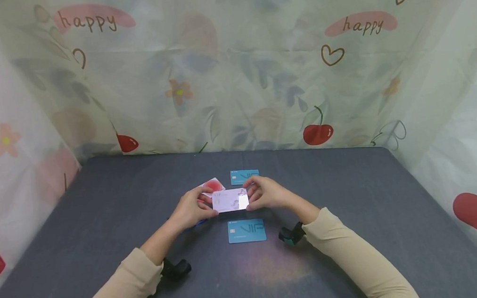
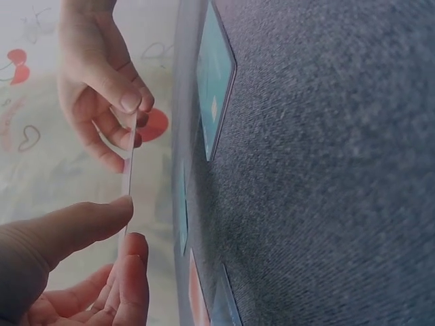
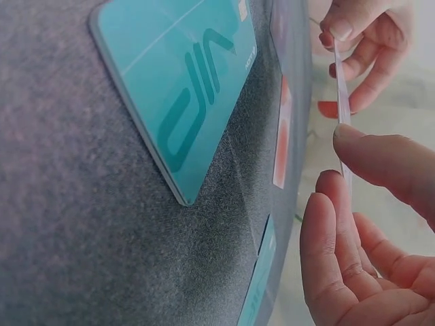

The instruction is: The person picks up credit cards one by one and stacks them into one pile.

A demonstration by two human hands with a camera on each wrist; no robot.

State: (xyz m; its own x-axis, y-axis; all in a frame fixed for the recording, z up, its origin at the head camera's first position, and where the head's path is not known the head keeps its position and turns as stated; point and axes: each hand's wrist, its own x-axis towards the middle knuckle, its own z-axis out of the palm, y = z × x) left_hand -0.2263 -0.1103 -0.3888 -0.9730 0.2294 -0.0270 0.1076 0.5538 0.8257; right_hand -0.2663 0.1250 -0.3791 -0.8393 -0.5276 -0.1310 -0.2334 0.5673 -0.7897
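A pale pink VIP card (image 1: pixel 228 201) is held up over the table between both hands. My left hand (image 1: pixel 190 207) pinches its left end between thumb and fingers, while my right hand (image 1: pixel 270 193) pinches the right end the same way. Both wrist views show this card (image 3: pixel 344 102) nearly edge-on and clear of the table. Below it, closer to me, a blue VIP card (image 1: pixel 246 231) lies flat. Another blue VIP card (image 1: pixel 241 176) lies beyond the right fingertips. A white card with a red patch (image 1: pixel 213 185) sits behind the left fingers, partly hidden.
A dark blue edge (image 1: pixel 200 222) of something flat pokes out under the left hand, mostly covered. Dark grey cloth covers the table (image 1: pixel 140 190). A printed curtain (image 1: pixel 234 97) with cherries stands around its back and sides. Black wrist cameras (image 1: pixel 176 269) hang beneath the cuffs.
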